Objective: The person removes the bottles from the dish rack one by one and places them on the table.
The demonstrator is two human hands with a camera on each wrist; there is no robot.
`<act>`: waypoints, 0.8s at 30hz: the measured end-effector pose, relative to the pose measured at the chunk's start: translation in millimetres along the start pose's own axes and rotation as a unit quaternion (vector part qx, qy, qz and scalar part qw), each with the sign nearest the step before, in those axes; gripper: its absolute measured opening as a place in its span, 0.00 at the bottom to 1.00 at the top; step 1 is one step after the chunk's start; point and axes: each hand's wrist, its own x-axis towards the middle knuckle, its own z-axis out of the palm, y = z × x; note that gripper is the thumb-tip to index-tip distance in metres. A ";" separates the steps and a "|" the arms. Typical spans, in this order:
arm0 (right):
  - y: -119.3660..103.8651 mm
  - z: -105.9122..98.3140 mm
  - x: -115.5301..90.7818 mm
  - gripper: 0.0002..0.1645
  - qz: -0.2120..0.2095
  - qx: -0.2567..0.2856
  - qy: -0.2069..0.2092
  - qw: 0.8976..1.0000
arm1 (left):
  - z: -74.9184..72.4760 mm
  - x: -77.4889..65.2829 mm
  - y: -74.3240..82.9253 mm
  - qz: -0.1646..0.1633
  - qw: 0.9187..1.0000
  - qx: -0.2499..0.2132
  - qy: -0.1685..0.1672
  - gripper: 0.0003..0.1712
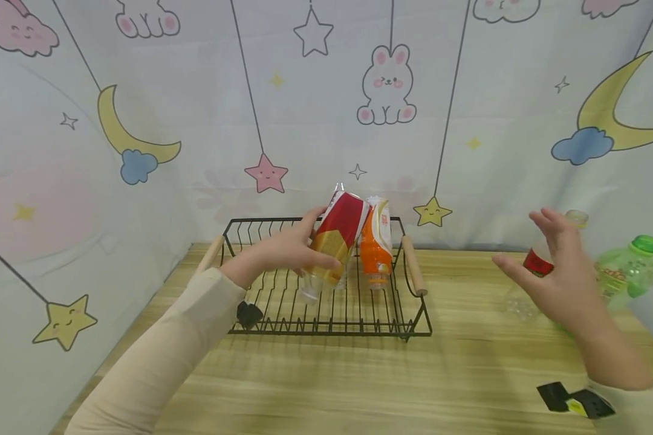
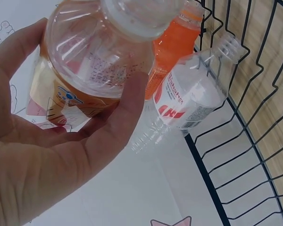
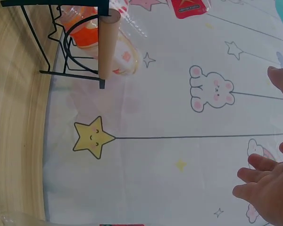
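Observation:
My left hand (image 1: 288,251) grips a clear plastic bottle (image 1: 340,232) with a red and gold label, tilted with its neck end down, over the black wire dish rack (image 1: 332,333). In the rack, an orange bottle (image 1: 376,244) with a white and orange wrap leans neck down. Beside it in the left wrist view lies a clear bottle (image 2: 191,92) with a white and red label. My right hand (image 1: 568,284) is raised, fingers spread and holding nothing, in front of a clear bottle with a red label (image 1: 537,263) and a green bottle (image 1: 639,266).
The rack has wooden handles (image 1: 413,266) at both ends and stands on a wood-grain table (image 1: 315,386). Behind the table hangs a white cloth (image 1: 326,133) printed with stars, moons and rabbits. The right-hand bottles stand near the table's right side, partly behind my right hand.

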 end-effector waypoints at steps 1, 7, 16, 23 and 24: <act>-1.7 1.8 0.3 0.55 -0.006 -0.003 -0.005 1.000 | 0.9 -0.4 0.8 0.002 1.000 0.000 -0.003 0.63; -12.8 11.1 0.9 0.55 -0.040 -0.016 -0.025 0.999 | 6.6 -1.9 4.7 0.010 1.000 -0.001 -0.020 0.62; -31.1 20.6 1.3 0.54 -0.090 -0.004 -0.053 0.995 | 13.0 -4.7 8.4 0.033 0.998 -0.011 -0.060 0.59; -38.5 28.4 -0.5 0.56 -0.114 -0.009 -0.078 0.990 | 16.0 -6.8 11.5 0.041 0.995 -0.003 -0.086 0.59; -39.2 29.5 -0.6 0.56 -0.119 -0.010 -0.079 0.990 | 16.5 -7.0 12.0 0.044 0.995 -0.002 -0.089 0.60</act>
